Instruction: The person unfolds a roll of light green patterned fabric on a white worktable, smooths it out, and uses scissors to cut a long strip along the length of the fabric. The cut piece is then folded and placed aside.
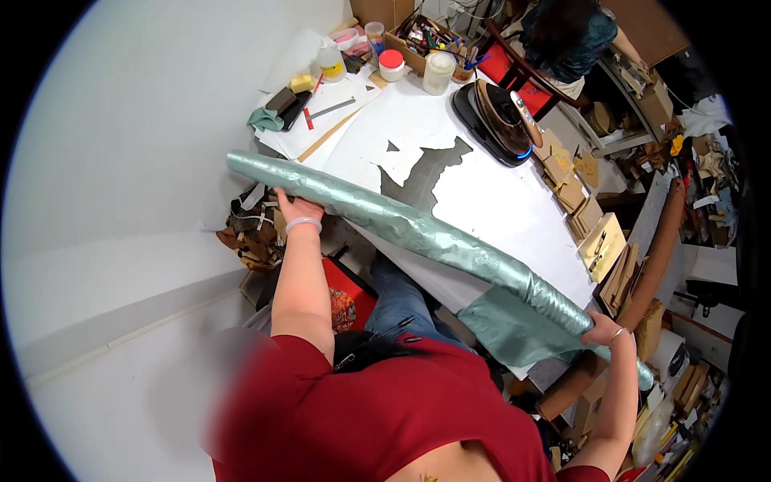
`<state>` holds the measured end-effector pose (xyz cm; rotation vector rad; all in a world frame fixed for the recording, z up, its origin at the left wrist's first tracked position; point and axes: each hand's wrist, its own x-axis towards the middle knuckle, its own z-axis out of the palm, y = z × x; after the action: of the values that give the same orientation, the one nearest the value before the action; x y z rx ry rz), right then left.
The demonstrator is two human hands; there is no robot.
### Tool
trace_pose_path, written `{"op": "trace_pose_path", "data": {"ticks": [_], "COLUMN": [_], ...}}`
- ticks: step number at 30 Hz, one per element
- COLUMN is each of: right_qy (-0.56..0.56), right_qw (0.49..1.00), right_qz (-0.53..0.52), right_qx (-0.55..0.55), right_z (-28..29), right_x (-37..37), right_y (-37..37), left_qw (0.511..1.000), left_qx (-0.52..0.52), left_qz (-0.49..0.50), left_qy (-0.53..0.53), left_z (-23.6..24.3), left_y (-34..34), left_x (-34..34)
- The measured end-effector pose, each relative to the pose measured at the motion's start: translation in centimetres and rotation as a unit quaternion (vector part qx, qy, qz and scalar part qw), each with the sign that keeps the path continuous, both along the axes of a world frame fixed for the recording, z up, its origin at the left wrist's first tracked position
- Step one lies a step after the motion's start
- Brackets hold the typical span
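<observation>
A long roll of shiny pale green patterned fabric [418, 231] slants across the front of the white-covered table [490, 213], from upper left to lower right. Near its left end my left hand [302, 208] grips it from below, fingers mostly hidden behind the roll. My right hand [603, 329] is wrapped round the roll toward its right end. A loose flap of the fabric [518, 328] hangs from the roll over the table's front edge. Beyond the roll, a jagged dark grey piece of material [422, 181] lies on the white surface.
An iron [502, 120] rests on its base at the table's far right. A red-lidded jar [391, 64], a glue bottle [330, 60] and a box of tools [422, 40] stand at the back. Cardboard pieces [562, 173] line the right edge. Another person [566, 40] sits beyond.
</observation>
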<state>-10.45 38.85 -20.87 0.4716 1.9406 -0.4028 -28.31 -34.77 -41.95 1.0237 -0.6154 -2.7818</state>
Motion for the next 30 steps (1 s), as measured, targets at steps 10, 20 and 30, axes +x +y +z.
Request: {"op": "trace_pose_path", "data": {"ticks": [10,20,30], "right_qy": [-0.217,-0.284,-0.162], "right_qw": [0.96,0.944,0.967], "right_qz": [-0.128,-0.057,0.128], "right_qx": [-0.121,-0.161,-0.147], "right_z": [4.5,7.4,6.1], "right_x": [1.4,3.5,7.7], "right_y": [-2.9,-4.7,-5.4], "left_qw": [0.977,0.977,0.973], "left_qx": [-0.144,-0.178,-0.204], "left_qz": [0.098,0.116,0.102], "left_qy": [0.12,0.032,0.049], "left_z": [8.4,20.9,18.1], "left_y": [-4.7,-0.8,-5.8], "left_x": [3.6,7.5,8.8]}}
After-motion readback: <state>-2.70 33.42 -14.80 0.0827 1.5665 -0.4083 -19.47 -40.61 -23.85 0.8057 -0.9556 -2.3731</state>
